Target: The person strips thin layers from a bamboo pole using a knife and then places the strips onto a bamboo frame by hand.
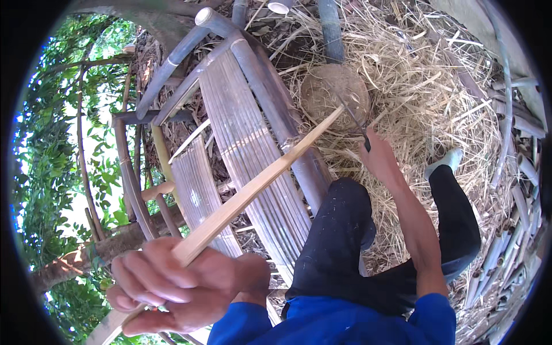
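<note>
My left hand (190, 282) is close to the camera at the lower left, its fingers wrapped round a long, pale strip of split bamboo or wood (253, 192). The strip slants up to the right, and its narrow far end lies over a round wooden chopping block (322, 92). My right hand (380, 158) grips the dark handle of a knife (356, 122). Its thin blade points up and left over the block, close to the strip's tip. Whether blade and strip touch, I cannot tell.
Left of the block stands a bamboo bench (247, 132) with a slatted seat and thick pole rails. Pale shavings (414, 86) cover the ground around my foot (445, 164). Cut bamboo pieces (500, 259) are heaped at the right. Leafy plants (57, 149) grow beyond the poles at left.
</note>
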Available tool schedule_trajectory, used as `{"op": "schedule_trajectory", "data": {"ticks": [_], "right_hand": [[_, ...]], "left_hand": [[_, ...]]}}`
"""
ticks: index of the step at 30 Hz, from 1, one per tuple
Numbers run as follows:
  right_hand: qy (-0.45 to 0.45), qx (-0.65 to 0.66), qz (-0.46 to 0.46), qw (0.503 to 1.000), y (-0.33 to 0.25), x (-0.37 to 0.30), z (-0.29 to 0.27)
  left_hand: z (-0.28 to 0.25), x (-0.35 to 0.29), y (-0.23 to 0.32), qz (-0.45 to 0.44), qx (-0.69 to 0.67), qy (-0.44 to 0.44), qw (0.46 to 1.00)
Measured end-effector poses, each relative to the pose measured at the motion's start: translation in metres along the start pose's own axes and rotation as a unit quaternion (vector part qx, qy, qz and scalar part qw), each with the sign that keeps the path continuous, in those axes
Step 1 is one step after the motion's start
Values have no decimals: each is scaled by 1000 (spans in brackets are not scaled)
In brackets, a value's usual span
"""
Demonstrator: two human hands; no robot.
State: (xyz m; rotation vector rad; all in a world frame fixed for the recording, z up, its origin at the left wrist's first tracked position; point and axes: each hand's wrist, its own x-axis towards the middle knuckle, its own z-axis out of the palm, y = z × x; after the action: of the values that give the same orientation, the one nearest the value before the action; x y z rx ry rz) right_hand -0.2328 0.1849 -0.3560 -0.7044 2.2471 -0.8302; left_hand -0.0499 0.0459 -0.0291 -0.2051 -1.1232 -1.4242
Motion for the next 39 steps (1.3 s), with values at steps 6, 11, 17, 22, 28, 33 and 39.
{"op": "schedule_trajectory", "data": {"ticks": [6,11,17,22,28,33,39], "right_hand": [[103,-9,-199,974,-121,-126,-47],[125,18,-345,930,-168,-193,-69],[145,-21,-202,968,-115,-148,-39],[136,38,-317,938,-138,-166,-50],[161,1,-203,966,-86,-105,-20],[158,-25,-208,965,-63,-72,-5],[-8,44,47,998,23,-7,13]], "left_hand": [[18,-25,-2,52,117,4,992],[28,-38,-7,71,134,38,988],[26,-45,-7,59,125,22,990],[19,-41,6,60,133,22,989],[16,-38,4,35,83,-1,996],[4,-33,7,41,95,22,994],[-3,-29,9,36,62,5,997]]}}
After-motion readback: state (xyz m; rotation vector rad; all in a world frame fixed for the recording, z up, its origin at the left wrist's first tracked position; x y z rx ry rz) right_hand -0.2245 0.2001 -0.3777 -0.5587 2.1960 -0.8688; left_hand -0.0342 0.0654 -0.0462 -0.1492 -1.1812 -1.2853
